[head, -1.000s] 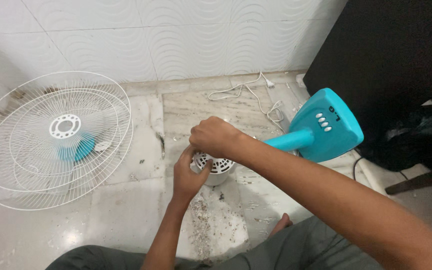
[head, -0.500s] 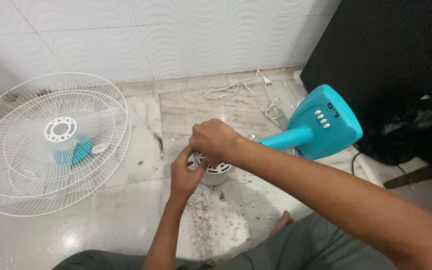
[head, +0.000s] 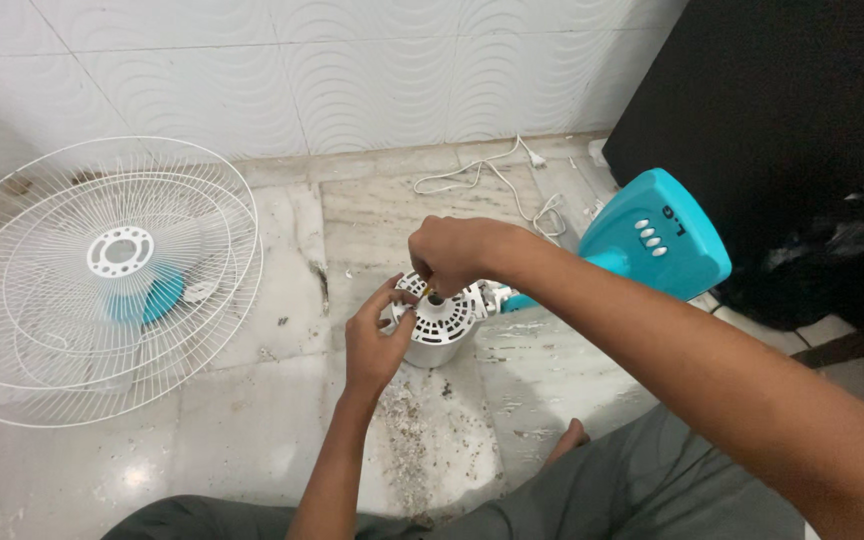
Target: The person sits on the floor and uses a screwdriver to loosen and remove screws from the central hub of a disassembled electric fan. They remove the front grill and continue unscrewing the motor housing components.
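Note:
A white fan motor housing lies on the floor in front of me, joined to a teal fan base with white buttons. My left hand grips the left side of the housing's vented rim. My right hand hovers over the top of the housing with its fingers pinched at the centre shaft; what they pinch is too small to make out.
White wire fan grilles lean at the left with a teal blade behind them. A white power cord lies by the tiled wall. A black cabinet stands at the right. Dust litters the marble floor.
My right hand has lifted slightly off the housing and now pinches at its centre. The left hand has stayed on the rim. The view has shifted a little.

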